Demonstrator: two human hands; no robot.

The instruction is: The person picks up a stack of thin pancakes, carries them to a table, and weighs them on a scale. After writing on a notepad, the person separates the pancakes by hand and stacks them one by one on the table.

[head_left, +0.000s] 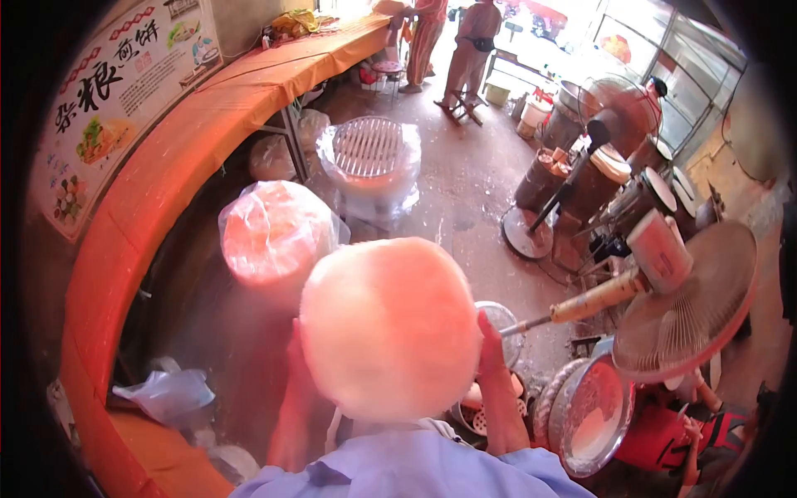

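Observation:
A large, round, pale flat piece (390, 328), lit orange in places, is held up in front of my chest and blurred by motion. My left hand (297, 353) is at its left edge, with the fingers mostly hidden behind it. At the right edge is my right hand (491, 344), its fingers pressed to the rim. Just beyond the round piece, to the left, stands a plastic-wrapped stack of orange-lit rounds (276, 232). Farther off is a slatted round rack (367, 148) on a plastic-wrapped container.
A long orange-covered table (170, 183) curves along the left wall. Large fans (689, 299) stand at the right. A metal basin of white batter or flour (594, 423) is at lower right, near a person in red (664, 436). Several people stand farther back.

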